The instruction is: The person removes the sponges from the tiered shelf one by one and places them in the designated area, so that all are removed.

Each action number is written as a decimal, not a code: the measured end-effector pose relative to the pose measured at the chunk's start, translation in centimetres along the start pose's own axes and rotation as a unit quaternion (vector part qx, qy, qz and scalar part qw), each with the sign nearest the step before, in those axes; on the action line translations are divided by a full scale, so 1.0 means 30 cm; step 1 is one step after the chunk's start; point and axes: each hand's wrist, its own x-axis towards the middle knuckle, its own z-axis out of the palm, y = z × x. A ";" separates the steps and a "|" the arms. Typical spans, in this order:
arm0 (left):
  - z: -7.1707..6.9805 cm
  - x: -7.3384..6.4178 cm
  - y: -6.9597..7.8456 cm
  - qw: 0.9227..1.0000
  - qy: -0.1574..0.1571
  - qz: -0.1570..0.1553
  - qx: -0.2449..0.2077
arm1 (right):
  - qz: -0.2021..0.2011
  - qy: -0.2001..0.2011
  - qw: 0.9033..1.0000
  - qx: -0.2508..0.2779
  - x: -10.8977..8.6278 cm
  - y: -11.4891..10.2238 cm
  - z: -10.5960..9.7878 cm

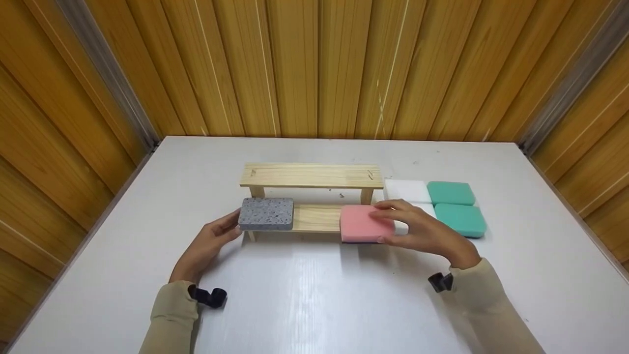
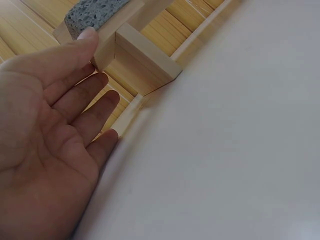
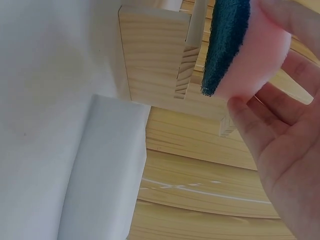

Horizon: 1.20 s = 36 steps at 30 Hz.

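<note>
A two-step wooden rack (image 1: 317,219) stands mid-table. On the left end of its lower step lies a grey porous block (image 1: 267,214). My left hand (image 1: 209,246) is at that end; in the left wrist view its thumb (image 2: 88,42) touches the block's end, and the other fingers extend loosely beside the rack. At the lower step's right end, my right hand (image 1: 422,228) pinches a pink sponge (image 1: 363,223) between thumb and fingers. The dark green scouring layer (image 3: 226,42) faces down toward the step, with a narrow gap showing in the right wrist view.
Right of the rack lie two green-topped sponges (image 1: 459,220) and white blocks (image 1: 407,189), partly hidden by my right hand. The rack's upper step (image 1: 314,174) rises behind. Wood-patterned walls (image 1: 295,69) enclose the white table (image 1: 295,300) at the back and sides.
</note>
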 end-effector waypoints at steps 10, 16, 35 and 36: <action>0.001 0.005 0.008 1.000 -0.003 0.008 -0.010 | -0.008 0.018 1.000 -0.004 -0.020 0.014 -0.011; 0.001 0.006 0.010 1.000 -0.002 0.006 -0.012 | -0.004 0.016 1.000 -0.006 -0.037 0.023 -0.013; 0.000 0.003 0.003 1.000 -0.007 0.001 -0.014 | 0.015 0.023 1.000 -0.007 -0.098 0.050 -0.026; 0.000 0.003 0.001 1.000 -0.008 0.004 -0.014 | 0.013 0.025 1.000 -0.008 -0.102 0.053 -0.026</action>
